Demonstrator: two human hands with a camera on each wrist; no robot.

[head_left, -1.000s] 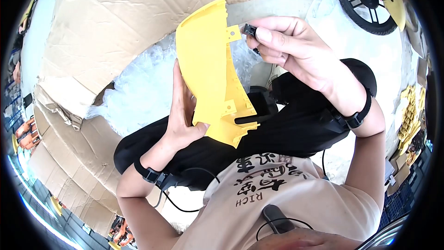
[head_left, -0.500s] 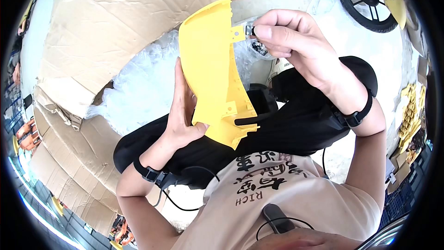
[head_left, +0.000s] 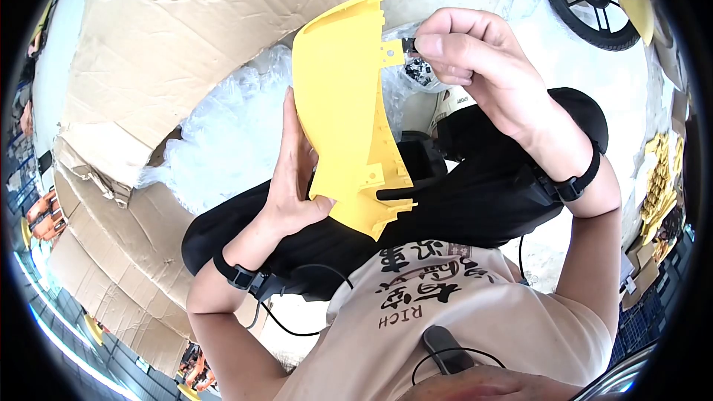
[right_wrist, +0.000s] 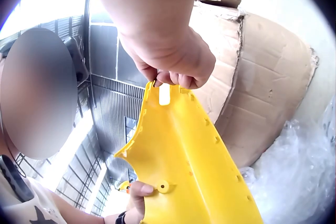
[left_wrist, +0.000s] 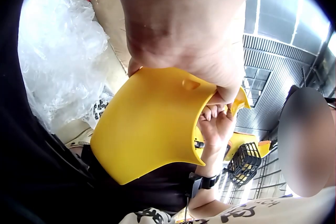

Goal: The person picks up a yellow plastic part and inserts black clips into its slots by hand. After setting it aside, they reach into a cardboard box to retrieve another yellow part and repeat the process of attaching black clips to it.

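A curved yellow plastic panel stands upright in front of the person's chest. The left hand grips its lower edge, thumb on the near face; the left wrist view shows the panel under that hand. The right hand pinches a small black clip against the tab at the panel's upper right edge. In the right wrist view the right hand closes over the top of the yellow panel; the clip is hidden there.
Flattened cardboard lies on the floor ahead and to the left. Crumpled clear plastic wrap sits behind the panel. A black wheel stands at the top right, and yellow parts lie at the right edge.
The right hand has brought the black clip leftward onto the panel's tab. The panel has tilted slightly and risen; the left hand keeps its hold.
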